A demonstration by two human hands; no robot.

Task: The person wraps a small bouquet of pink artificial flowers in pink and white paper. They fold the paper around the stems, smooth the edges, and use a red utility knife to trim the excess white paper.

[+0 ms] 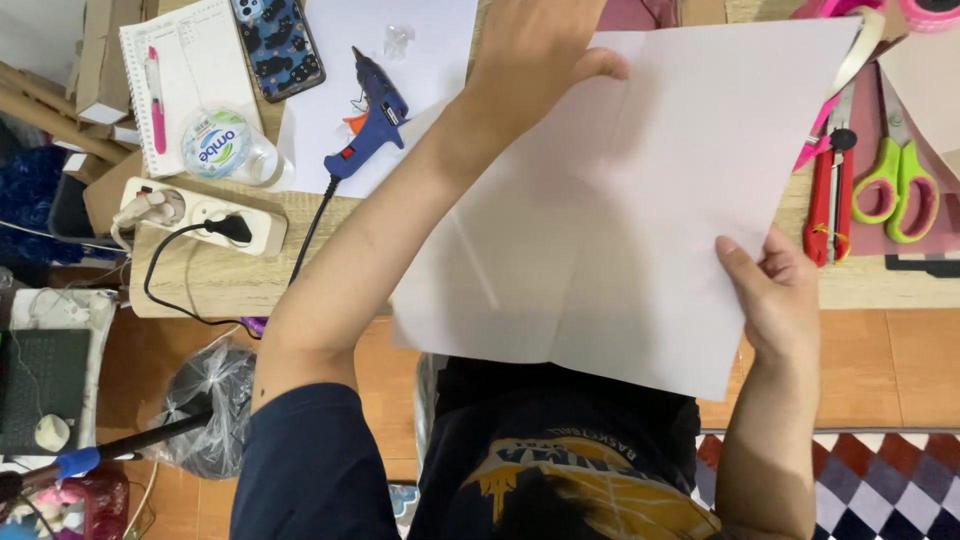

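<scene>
A large white sheet of paper [620, 200] with faint fold creases is held up over the wooden table [215, 285], tilted towards me. My left hand [530, 50] reaches far forward and grips the sheet's far edge, thumb on top. At the paper's near right edge, my right hand [775, 290] pinches it, thumb on the front face. The sheet hides much of the table beneath it.
A blue glue gun [372, 110] lies on another white sheet, its cord running to a power strip [205, 215]. A water bottle [222, 145], notebook with pink pen [185, 65] and phone [278, 45] sit far left. Green scissors [900, 180] and a red utility knife [825, 190] lie right.
</scene>
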